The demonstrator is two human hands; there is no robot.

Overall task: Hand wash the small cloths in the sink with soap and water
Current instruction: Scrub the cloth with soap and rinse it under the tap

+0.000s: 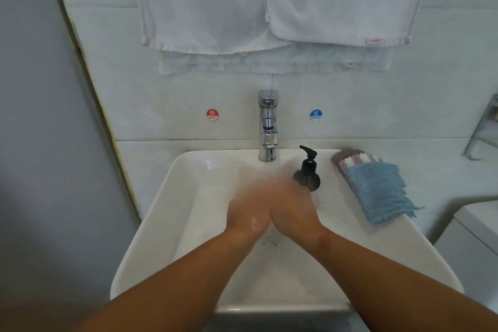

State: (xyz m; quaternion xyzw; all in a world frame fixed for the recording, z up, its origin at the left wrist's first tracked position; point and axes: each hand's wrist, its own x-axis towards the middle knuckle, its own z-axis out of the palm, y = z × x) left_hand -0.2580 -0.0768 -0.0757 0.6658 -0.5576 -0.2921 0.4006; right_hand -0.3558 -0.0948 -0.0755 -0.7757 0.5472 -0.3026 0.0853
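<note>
My left hand (249,210) and my right hand (292,207) are pressed together palm to palm over the white sink (167,213), below the chrome tap (267,127). Both hands are blurred by motion and wet, with a little foam at the left wrist. Neither hand holds a cloth. A blue cloth (380,191) lies on the sink's right rim, over a purple-and-white cloth (350,159). A dark soap pump bottle (307,170) stands on the rim just behind my right hand.
White towels (269,8) hang on the tiled wall above the tap. Hot (212,114) and cold (315,114) stickers flank the tap. A toilet cistern (474,234) stands at the right, and a metal rack (485,127) shows at the right edge.
</note>
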